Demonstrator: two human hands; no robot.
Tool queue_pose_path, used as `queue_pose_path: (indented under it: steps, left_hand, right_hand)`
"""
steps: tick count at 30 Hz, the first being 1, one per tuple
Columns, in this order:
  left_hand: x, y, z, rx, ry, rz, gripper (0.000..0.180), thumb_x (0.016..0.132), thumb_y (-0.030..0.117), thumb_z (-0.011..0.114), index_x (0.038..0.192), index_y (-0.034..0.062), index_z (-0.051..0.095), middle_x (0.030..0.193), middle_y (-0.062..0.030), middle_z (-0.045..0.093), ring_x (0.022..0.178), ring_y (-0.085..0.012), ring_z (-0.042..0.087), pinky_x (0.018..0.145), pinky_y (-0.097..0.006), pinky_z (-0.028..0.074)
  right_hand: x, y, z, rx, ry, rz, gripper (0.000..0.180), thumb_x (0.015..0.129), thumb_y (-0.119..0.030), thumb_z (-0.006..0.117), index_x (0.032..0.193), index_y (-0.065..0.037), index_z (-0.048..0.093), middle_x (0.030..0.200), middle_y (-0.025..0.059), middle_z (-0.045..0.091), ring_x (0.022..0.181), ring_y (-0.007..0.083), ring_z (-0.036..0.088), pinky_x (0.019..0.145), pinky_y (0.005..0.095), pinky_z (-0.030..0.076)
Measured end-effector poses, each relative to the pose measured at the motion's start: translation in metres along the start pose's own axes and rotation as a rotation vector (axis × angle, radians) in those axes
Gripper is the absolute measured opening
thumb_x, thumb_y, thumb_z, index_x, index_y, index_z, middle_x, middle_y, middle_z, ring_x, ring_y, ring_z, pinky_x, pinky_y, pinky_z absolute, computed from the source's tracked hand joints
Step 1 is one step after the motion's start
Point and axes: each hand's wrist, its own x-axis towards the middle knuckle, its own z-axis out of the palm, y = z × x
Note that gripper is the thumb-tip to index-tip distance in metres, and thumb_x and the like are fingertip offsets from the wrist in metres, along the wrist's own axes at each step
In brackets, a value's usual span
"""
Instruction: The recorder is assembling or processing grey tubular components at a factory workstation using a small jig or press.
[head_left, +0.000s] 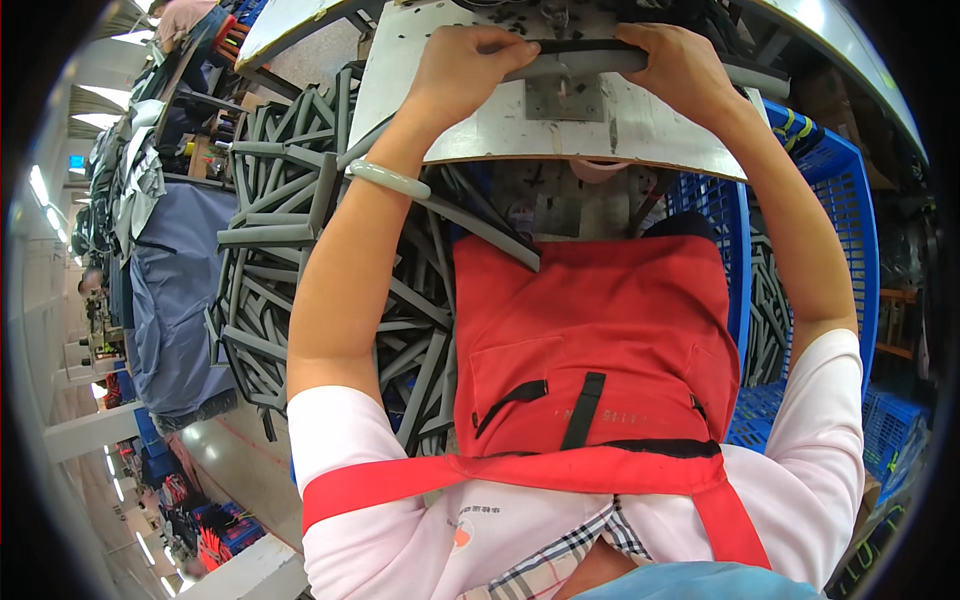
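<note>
A long grey foam-like strip with a black edge (590,62) lies across the far part of a white work table (470,130). My left hand (465,68) pinches it on the left. My right hand (682,72) grips it farther right, its thumb below the strip. Between my hands, the strip crosses over a square metal plate (565,104), under a small metal part that looks like a machine's foot. The strip's right end (755,78) sticks out past my right hand. The fingertips of both hands are partly hidden by the strip.
Many similar grey strips (275,232) are heaped to the left of the table. A blue plastic crate (858,235) with more strips stands on the right. One loose strip (490,232) slants over my red apron (600,330). Blue-grey cloth (180,300) hangs farther left.
</note>
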Motion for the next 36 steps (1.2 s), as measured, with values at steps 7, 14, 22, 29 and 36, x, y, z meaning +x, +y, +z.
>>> queue_pose_path:
  steps: [7, 14, 22, 29, 36]
  left_hand:
    - [0.025, -0.015, 0.007, -0.023, 0.05, 0.078, 0.03, 0.084, 0.031, 0.073, 0.098, 0.0045, 0.076, 0.072, -0.0007, 0.064, 0.059, -0.0077, 0.049, 0.055, -0.023, 0.041]
    - [0.004, -0.028, -0.027, -0.168, 0.175, -0.023, 0.026, 0.089, 0.025, 0.068, 0.102, 0.0026, 0.073, 0.083, -0.0003, 0.069, 0.069, -0.0071, 0.057, 0.062, -0.024, 0.047]
    - [-0.036, 0.046, 0.019, 0.176, -0.375, 0.158, 0.023, 0.092, 0.02, 0.059, 0.096, -0.0024, 0.063, 0.075, -0.0143, 0.063, 0.069, -0.0217, 0.059, 0.066, -0.035, 0.048]
    - [-0.047, 0.081, 0.039, -0.065, -0.16, 0.242, 0.017, 0.087, 0.016, 0.064, 0.093, -0.0001, 0.067, 0.088, -0.0215, 0.067, 0.085, -0.0347, 0.066, 0.076, -0.041, 0.051]
    - [-0.044, 0.052, 0.026, -0.081, -0.184, 0.303, 0.024, 0.09, 0.022, 0.061, 0.097, 0.0003, 0.069, 0.087, -0.011, 0.069, 0.083, -0.0196, 0.065, 0.075, -0.032, 0.051]
  right_hand:
    - [0.032, 0.002, -0.012, -0.091, -0.168, -0.005, 0.035, 0.074, -0.028, 0.07, 0.102, -0.007, 0.07, 0.093, 0.0173, 0.069, 0.09, 0.0332, 0.066, 0.075, 0.0416, 0.053]
    - [0.006, 0.003, -0.035, 0.042, -0.007, 0.202, 0.036, 0.073, -0.025, 0.072, 0.102, -0.004, 0.069, 0.088, 0.0232, 0.066, 0.083, 0.038, 0.066, 0.073, 0.0439, 0.052]
    - [-0.08, -0.163, 0.002, 0.251, 0.088, -0.747, 0.017, 0.076, -0.016, 0.06, 0.085, -0.003, 0.058, 0.129, 0.0166, 0.054, 0.123, 0.0307, 0.05, 0.104, 0.0407, 0.043]
    - [-0.058, -0.174, 0.022, -0.409, -0.009, -0.37, 0.036, 0.089, -0.017, 0.052, 0.124, -0.006, 0.057, 0.117, 0.0101, 0.06, 0.115, 0.0239, 0.055, 0.097, 0.0362, 0.042]
    - [-0.061, -0.123, 0.008, -0.006, -0.027, -0.386, 0.037, 0.085, -0.017, 0.062, 0.119, -0.007, 0.051, 0.1, 0.0102, 0.065, 0.099, 0.0268, 0.062, 0.083, 0.0341, 0.049]
